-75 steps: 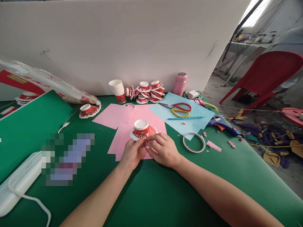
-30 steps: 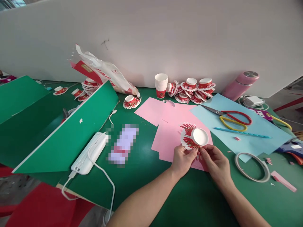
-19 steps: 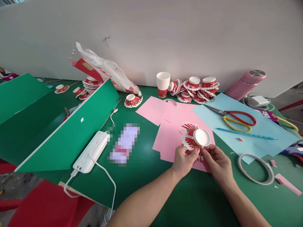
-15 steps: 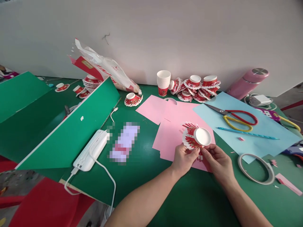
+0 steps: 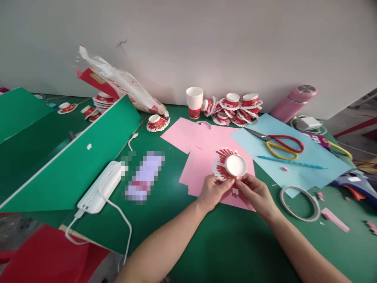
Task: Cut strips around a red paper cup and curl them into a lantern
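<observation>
Between my two hands is a red and white paper cup (image 5: 236, 165), its side cut into strips that fan outward round the white base. My left hand (image 5: 212, 191) is closed on the lower left of the fringe. My right hand (image 5: 257, 193) pinches strips at the lower right, its thumb close to the left thumb. The cup is held above overlapping pink paper sheets (image 5: 188, 135). Fingers hide part of the lower fringe.
Behind stand a stack of paper cups (image 5: 194, 103) and a pile of fringed cups (image 5: 232, 103). Right are scissors (image 5: 284, 145), a blue pencil (image 5: 291, 162), blue paper (image 5: 330, 157), a tape roll (image 5: 316, 208) and a pink bottle (image 5: 294, 104). Left are a power bank (image 5: 100, 188) and a green divider (image 5: 73, 157).
The whole view has shifted, so the table's things appear further left. Both hands still hold the cup, which looks slightly turned, with more strips spread along its upper edge.
</observation>
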A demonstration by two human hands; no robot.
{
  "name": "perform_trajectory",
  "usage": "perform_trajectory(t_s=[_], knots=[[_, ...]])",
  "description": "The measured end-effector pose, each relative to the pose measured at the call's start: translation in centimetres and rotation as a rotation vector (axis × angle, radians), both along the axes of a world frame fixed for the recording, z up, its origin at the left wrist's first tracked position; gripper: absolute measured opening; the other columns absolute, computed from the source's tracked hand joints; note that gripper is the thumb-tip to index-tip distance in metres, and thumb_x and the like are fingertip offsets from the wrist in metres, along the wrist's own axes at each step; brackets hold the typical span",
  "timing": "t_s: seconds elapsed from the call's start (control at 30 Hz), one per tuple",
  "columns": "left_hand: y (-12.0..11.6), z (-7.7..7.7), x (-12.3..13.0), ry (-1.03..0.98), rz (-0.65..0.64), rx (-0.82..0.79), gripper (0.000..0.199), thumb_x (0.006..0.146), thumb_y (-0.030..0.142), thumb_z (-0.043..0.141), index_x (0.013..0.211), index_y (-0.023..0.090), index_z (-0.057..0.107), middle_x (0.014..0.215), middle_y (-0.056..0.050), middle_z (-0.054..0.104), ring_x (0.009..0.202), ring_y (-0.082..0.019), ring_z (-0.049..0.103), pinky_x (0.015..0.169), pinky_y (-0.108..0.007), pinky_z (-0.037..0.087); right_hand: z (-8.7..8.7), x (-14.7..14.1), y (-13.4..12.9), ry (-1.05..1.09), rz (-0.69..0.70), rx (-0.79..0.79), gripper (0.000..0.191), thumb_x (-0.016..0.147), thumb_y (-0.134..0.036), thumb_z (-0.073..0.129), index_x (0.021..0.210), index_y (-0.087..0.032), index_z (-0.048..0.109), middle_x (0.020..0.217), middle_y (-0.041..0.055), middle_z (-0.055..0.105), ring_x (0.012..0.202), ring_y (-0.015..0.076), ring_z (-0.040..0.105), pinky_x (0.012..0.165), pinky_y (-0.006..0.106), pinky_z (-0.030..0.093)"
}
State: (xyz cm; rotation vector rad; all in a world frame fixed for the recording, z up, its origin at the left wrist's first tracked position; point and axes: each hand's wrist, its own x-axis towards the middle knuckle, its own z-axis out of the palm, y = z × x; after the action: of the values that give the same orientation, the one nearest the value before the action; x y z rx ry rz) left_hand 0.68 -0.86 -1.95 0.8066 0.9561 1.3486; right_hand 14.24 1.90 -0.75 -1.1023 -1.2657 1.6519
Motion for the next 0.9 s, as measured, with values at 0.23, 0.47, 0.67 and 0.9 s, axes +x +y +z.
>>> perform_trajectory(t_s=[0.23, 0.47, 0.67, 0.9], knots=[[0.2, 0.0, 0.2, -0.054, 0.003, -0.172, 0.022, 0.069, 0.03, 0.07, 0.083, 0.013, 0.072, 0.085, -0.009, 0.072, 0.084, -0.023, 0.064, 0.079, -0.037, 0.048, -1.1, -0.5, 0.4, 0.132, -0.021, 0.002, 0.035, 0.067, -0.048, 0.071, 0.071, -0.017, 0.056, 0.057, -0.0046, 0.053, 0.042, 0.0056, 0.045, 0.042, 0.02, 0.041], [0.4, 1.0, 0.6, -0.091, 0.012, -0.182, 0.023, 0.067, 0.028, 0.072, 0.086, 0.015, 0.072, 0.093, -0.009, 0.072, 0.092, -0.022, 0.064, 0.085, -0.035, 0.047, -1.1, 0.0, 0.5, 0.152, -0.026, -0.016, 0.037, 0.069, -0.05, 0.067, 0.072, -0.016, 0.054, 0.058, -0.0044, 0.054, 0.041, 0.0044, 0.043, 0.04, 0.02, 0.038], [0.7, 0.7, 0.8, 0.002, 0.029, -0.179, 0.024, 0.066, 0.027, 0.073, 0.087, 0.015, 0.072, 0.093, -0.008, 0.073, 0.095, -0.023, 0.063, 0.093, -0.04, 0.044, -1.1, 0.0, 0.5, 0.153, -0.027, 0.001, 0.037, 0.071, -0.051, 0.065, 0.072, -0.016, 0.052, 0.058, -0.0047, 0.052, 0.041, 0.0044, 0.042, 0.041, 0.02, 0.036], [0.9, 0.4, 0.7, -0.034, 0.013, -0.177, 0.021, 0.067, 0.026, 0.073, 0.086, 0.016, 0.073, 0.093, -0.007, 0.073, 0.095, -0.022, 0.064, 0.094, -0.039, 0.044, -1.4, -0.1, 0.6, 0.145, -0.039, 0.005, 0.039, 0.069, -0.052, 0.066, 0.071, -0.017, 0.051, 0.055, -0.0053, 0.051, 0.042, 0.0054, 0.045, 0.041, 0.02, 0.037]])
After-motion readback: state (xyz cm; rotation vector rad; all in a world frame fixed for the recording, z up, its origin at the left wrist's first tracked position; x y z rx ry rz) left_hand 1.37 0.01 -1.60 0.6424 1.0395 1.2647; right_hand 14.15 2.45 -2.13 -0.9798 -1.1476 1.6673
